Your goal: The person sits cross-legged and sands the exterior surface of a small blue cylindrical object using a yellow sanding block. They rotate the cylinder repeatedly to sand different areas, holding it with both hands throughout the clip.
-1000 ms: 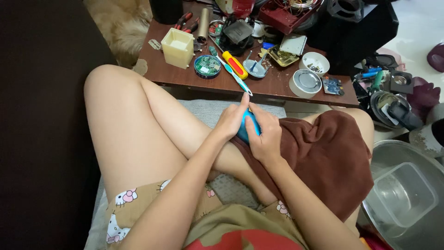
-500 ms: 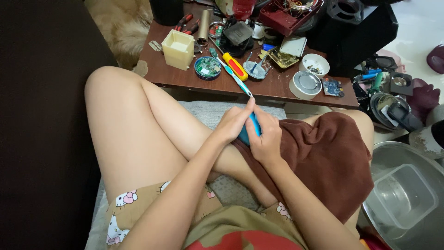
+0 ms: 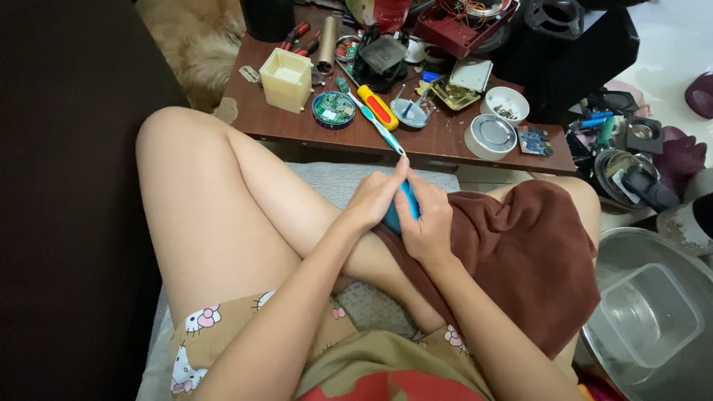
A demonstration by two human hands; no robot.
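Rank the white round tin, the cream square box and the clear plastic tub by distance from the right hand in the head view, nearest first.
From the right hand, which is closed on a blue object:
1. White round tin, on the table, up and right of the hand.
2. Cream square box, at the table's far left.
3. Clear plastic tub, inside the metal basin at lower right.

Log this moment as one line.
left hand and right hand: both grip blue object | over brown towel | wooden table ahead
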